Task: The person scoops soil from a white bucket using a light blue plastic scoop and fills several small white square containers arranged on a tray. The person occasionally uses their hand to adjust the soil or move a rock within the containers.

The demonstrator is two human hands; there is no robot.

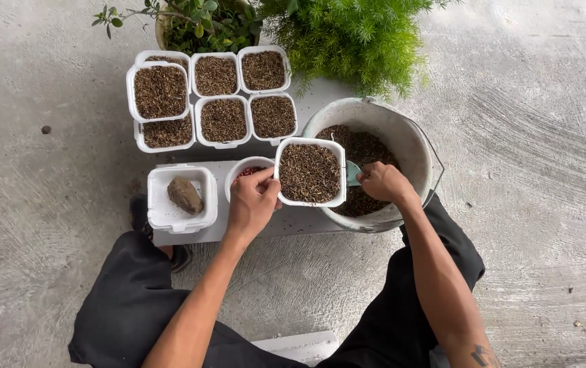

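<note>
My left hand [252, 202] grips the left rim of a square white pot [310, 173] filled with brown, husk-like soil, holding it over the edge of a large white bucket [412, 140]. My right hand [383, 181] is closed around a small teal scoop [353, 173] just right of the pot, above the dark soil in the bucket. Under my left hand sits a small round white bowl [242, 172] with red bits inside.
Several filled square white pots [214, 102] stand in rows behind. A stack of empty white pots [180, 197] holds a brown lump, on a white board [293, 221]. Green potted plants [347, 34] are at the back. The floor is concrete, and my knees are spread below.
</note>
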